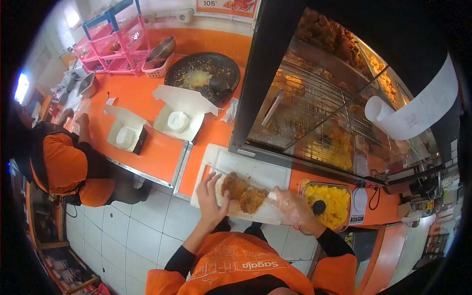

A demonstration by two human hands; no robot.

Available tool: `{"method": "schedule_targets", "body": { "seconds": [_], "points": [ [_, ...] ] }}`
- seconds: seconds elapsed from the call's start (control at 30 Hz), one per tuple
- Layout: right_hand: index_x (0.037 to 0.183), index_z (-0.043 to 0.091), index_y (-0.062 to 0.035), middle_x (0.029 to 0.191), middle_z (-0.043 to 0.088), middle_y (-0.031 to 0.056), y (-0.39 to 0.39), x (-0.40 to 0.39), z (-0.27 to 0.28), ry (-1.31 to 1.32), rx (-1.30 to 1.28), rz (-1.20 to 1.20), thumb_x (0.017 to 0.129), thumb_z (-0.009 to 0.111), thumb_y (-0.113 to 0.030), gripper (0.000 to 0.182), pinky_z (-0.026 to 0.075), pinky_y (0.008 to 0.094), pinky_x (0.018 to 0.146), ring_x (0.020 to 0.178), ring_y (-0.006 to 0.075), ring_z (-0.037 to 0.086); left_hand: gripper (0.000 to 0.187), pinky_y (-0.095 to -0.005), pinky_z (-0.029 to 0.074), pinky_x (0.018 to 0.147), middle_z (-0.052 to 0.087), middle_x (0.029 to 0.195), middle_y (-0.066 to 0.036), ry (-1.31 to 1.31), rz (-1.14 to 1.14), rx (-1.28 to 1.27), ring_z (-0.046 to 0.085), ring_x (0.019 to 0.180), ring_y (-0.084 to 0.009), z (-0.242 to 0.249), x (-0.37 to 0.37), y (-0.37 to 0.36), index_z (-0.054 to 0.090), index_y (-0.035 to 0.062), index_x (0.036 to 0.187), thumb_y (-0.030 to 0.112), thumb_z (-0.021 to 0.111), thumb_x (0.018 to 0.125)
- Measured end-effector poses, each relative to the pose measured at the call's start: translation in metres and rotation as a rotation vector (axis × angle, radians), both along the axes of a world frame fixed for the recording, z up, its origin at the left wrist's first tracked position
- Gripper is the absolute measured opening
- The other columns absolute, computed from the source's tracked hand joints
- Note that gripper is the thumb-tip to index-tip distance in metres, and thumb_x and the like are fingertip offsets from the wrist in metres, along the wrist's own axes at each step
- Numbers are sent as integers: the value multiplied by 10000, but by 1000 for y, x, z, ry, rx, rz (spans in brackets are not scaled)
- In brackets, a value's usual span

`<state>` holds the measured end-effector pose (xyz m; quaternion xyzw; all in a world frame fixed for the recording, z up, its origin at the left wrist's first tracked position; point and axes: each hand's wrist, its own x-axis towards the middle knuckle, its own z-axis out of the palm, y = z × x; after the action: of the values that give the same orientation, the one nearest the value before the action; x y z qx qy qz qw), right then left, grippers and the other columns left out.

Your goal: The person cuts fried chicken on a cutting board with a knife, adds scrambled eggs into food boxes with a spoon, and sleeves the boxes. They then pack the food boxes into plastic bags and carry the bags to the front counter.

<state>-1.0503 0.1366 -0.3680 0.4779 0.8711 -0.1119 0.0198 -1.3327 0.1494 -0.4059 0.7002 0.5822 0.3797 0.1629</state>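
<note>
Two brown, breaded fried pieces, an upper-left one (233,186) and a lower-right one (253,200), lie side by side on a white cutting board (275,172). My left hand (211,202) is bare, its fingers spread over the board's left side and its thumb beside the upper-left piece. To the right of the food is my right hand (293,209), in a clear plastic glove and slightly blurred. Its fingers are closed around a small white thing (272,195), perhaps a handle; what it belongs to is hidden.
A tub of yellow food (337,201) and a white scale (358,205) sit at right. The glass cabinet (314,108) borders the board. Two open boxes (184,105) (129,125) holding white rounds and a dark pan (223,71) stand left. A co-worker (66,157) works there.
</note>
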Motion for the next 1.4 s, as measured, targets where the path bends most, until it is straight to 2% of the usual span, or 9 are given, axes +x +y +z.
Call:
{"method": "schedule_targets", "body": {
  "seconds": [0.17,0.27,0.37,0.47,0.53,0.63,1.17,1.3,1.4],
  "points": [
    [1307,367,-4,668,606,76,-39,-8,-41,45,-208,-213,926,475,-301,495,540,328,634,660,237,652,196,-369,449,756,610,899,-122,50,-176,109,587,857,-279,27,-1,66,601,59,951,217,621,836],
    [1361,341,-5,636,590,74,-40,0,-60,-464,576,290,918,475,-235,516,539,322,567,667,197,649,243,-386,495,612,630,707,-114,167,-243,-168,627,659,-305,11,16,102,614,52,860,291,571,874],
    [1358,375,-22,742,604,120,-36,-5,-67,-477,23,283,915,466,-174,477,523,318,475,618,180,637,349,-458,500,550,625,629,-159,276,-127,-303,622,577,-363,-3,25,111,633,40,791,351,517,898],
    [1412,322,-58,975,584,182,-38,-4,-72,-651,459,458,890,461,-98,542,511,275,442,587,156,613,399,-474,500,568,607,590,-191,206,-15,-316,614,561,-382,-27,20,110,640,29,709,354,510,901],
    [1433,287,-81,1193,498,219,-26,-5,-59,-415,49,402,890,447,-86,566,510,213,476,596,139,608,412,-481,499,579,603,597,-209,184,1,-341,612,574,-391,-30,20,111,645,20,701,348,504,906],
    [1442,277,-106,1258,481,219,-15,-10,-43,-623,165,528,901,420,-83,560,532,203,527,674,143,634,434,-492,498,601,598,614,-239,118,48,-370,609,596,-410,-39,17,115,657,-1,700,337,490,914],
    [1408,348,-102,1344,415,238,-23,-16,-111,-498,-115,261,840,480,-49,585,545,231,697,866,213,632,479,-507,502,638,605,636,-256,188,51,-318,609,610,-433,-38,27,110,666,-18,682,347,461,916],
    [1431,288,-121,1369,371,231,-30,-3,-124,-560,-124,303,876,508,-150,598,489,289,896,1172,234,491,470,-508,509,661,606,644,-267,90,91,-339,622,637,-435,-68,19,119,680,-11,703,351,464,911],
    [1475,212,-131,1321,437,237,-41,11,-161,-653,499,594,916,398,-130,590,508,258,713,867,246,593,469,-503,512,665,603,641,-273,126,57,-327,622,644,-440,-58,21,115,684,-15,723,353,463,912]
  ]
}}
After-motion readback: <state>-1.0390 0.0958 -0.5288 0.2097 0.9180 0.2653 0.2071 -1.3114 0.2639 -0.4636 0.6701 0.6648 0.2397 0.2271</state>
